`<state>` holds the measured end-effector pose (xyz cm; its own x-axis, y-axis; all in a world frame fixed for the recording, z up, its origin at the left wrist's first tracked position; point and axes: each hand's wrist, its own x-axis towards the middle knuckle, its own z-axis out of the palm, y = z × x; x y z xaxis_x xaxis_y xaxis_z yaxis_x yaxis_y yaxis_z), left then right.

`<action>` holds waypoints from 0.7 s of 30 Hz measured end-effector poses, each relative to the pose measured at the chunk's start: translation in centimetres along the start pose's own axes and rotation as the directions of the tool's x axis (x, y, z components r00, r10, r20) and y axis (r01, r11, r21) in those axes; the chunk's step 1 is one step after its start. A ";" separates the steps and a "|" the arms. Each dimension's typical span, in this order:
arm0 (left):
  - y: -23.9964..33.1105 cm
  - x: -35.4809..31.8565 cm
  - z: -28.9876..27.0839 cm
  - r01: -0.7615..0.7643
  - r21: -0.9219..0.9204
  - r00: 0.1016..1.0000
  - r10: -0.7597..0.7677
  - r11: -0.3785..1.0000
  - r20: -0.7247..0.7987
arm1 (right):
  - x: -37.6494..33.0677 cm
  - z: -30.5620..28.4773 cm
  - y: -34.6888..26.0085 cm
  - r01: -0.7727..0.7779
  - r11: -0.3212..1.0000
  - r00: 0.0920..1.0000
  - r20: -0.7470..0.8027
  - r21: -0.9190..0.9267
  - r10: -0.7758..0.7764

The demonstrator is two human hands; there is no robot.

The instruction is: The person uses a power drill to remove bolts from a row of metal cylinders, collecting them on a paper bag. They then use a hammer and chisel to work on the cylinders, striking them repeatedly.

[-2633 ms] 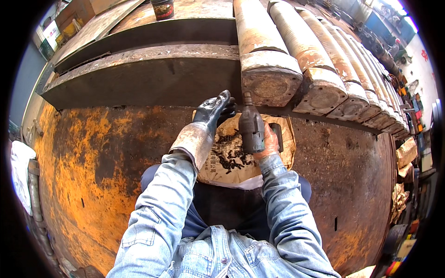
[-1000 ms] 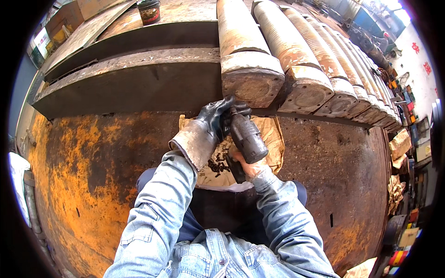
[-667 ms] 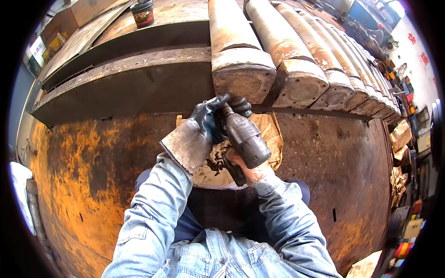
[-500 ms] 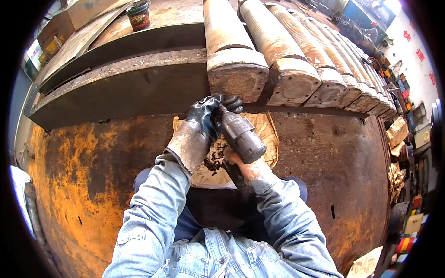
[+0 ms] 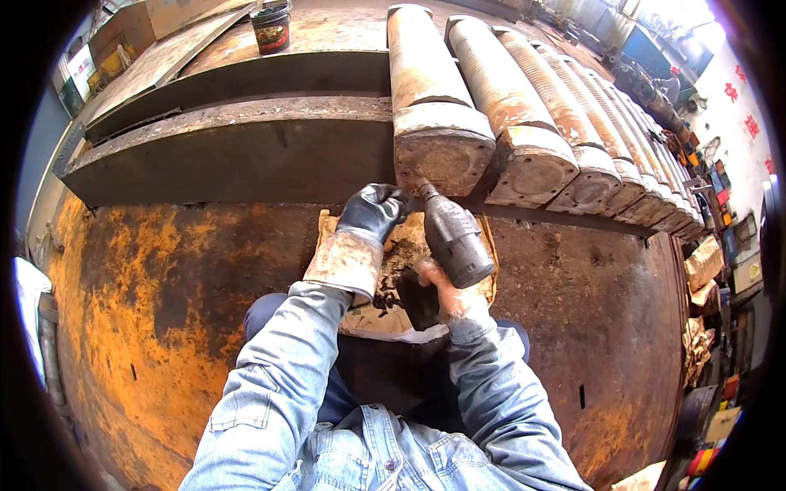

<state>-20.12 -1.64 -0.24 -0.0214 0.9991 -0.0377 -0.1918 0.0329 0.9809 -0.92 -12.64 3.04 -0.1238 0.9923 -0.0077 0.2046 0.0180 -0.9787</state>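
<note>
My right hand point(image 5: 449, 292) grips a dark grey cordless impact wrench point(image 5: 458, 244) by its handle. The wrench's nose points away from me, at the lower edge of the square end flange point(image 5: 443, 159) on the nearest ribbed metal cylinder point(image 5: 426, 69); whether it seats on a bolt there I cannot tell. Left of the nose is my left hand point(image 5: 372, 214), in a black rubber-coated glove with a dirty pale cuff. Its fingers are curled closed, and what they hold, if anything, is hidden. Small dark bolts point(image 5: 383, 300) lie on a brown paper sack point(image 5: 326, 233) below my hands.
More ribbed cylinders point(image 5: 501, 72) stretch in a row to the right. A long steel beam point(image 5: 229, 155) runs left from the first one. On the far rusty surface stands a small black bucket point(image 5: 270, 29). Crumpled brown paper point(image 5: 697, 350) and shelved boxes line the right side.
My left hand has come away from the wrench's nose, which it was touching. The wrench has moved up to the first cylinder's end flange. The whole view has shifted slightly.
</note>
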 end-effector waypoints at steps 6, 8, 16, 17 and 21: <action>-0.2 -2.0 -1.0 0.055 0.537 0.997 -0.015 0.842 -0.079 | 1.8 1.7 -1.0 -0.030 0.987 0.997 -0.070 0.158 0.042; -0.4 -2.0 -2.1 0.098 0.373 0.990 -0.054 0.923 -0.127 | 2.2 2.6 -1.2 -0.010 0.955 0.995 -0.087 0.297 0.037; 1.9 -2.0 -4.6 -0.087 0.163 0.988 0.106 0.983 -0.116 | 4.2 4.3 -1.3 -0.017 0.871 0.991 -0.107 0.490 0.079; 2.1 -2.0 -4.8 -0.080 0.113 0.987 0.094 0.990 -0.131 | 4.2 4.4 -1.4 0.005 0.879 0.993 -0.108 0.476 0.053; 3.1 -2.3 -5.2 -0.052 -0.060 0.989 0.044 0.997 -0.139 | 4.5 4.9 -1.3 0.009 0.914 0.995 -0.099 0.406 0.034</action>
<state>-25.76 -3.94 1.86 -0.1658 0.9859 -0.0210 -0.2494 -0.0213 0.9682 -6.48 -8.85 3.26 -0.0201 0.9996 -0.0210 -0.2079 -0.0247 -0.9778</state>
